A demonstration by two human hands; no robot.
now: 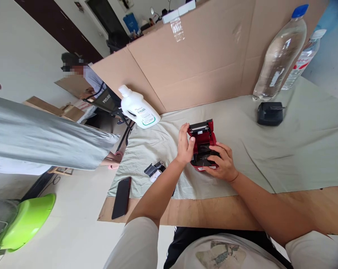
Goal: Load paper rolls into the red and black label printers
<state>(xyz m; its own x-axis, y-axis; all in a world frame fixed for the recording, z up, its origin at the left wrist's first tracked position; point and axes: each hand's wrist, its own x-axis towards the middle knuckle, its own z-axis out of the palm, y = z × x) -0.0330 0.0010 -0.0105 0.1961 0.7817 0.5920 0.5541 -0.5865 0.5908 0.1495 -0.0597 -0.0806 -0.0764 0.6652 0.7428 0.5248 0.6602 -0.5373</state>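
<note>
A small red printer [205,140] with a black inside sits on the cloth, its lid raised and a roller showing in the lid. My left hand [185,144] grips its left side, thumb along the edge of the opening. Around the right side curls my right hand [223,161], its fingers reaching over the rim into the dark compartment and its thumb low at the front. Whether those fingertips pinch a small part inside cannot be made out. Left of my left forearm lie loose black parts with a white piece [155,174], partly hidden by the arm.
A black phone [121,198] lies at the table's left edge. A white jug [139,107] stands before the cardboard wall [202,63]. At the back right are a large bottle [282,56], a smaller bottle [303,61] and a black device [270,113]. Two people are at the left.
</note>
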